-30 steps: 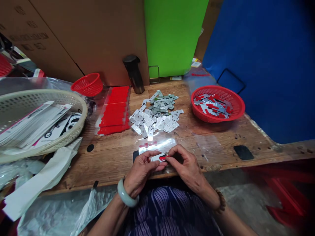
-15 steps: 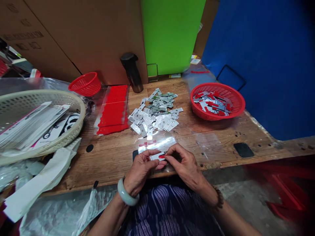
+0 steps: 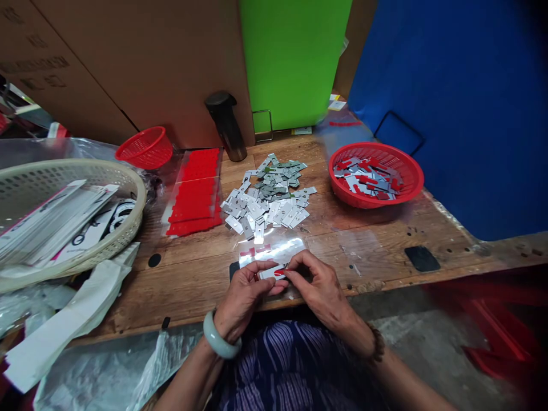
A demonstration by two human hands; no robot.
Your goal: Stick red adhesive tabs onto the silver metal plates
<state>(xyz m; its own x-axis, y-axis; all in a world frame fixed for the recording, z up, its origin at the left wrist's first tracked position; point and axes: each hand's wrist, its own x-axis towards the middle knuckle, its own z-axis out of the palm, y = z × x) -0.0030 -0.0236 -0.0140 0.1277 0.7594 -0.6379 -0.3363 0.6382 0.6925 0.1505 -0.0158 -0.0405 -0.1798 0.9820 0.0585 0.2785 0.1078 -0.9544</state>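
My left hand (image 3: 248,288) grips a small flat metal plate (image 3: 268,274) between thumb and fingers, just above the table's front edge. A red sticker (image 3: 279,272) lies against the plate's right part, pinched by the thumb and forefinger of my right hand (image 3: 317,285). Just beyond my hands is a clear plastic sheet (image 3: 293,248) bearing a few red stickers. Farther back spreads a pile of loose metal plates (image 3: 268,200). Left of the pile lie stacked sheets of red stickers (image 3: 194,194).
At right stands a red basket (image 3: 377,197) holding plates with red stickers. A smaller red basket (image 3: 145,149) and a dark bottle (image 3: 231,128) are at the back. A large pale basket (image 3: 128,240) with printed cards fills the left. Green and blue boards (image 3: 449,114) rise behind.
My hands keep their hold on the plate and the sticker, with only a slight shift of the fingers. The whole view has shifted slightly.
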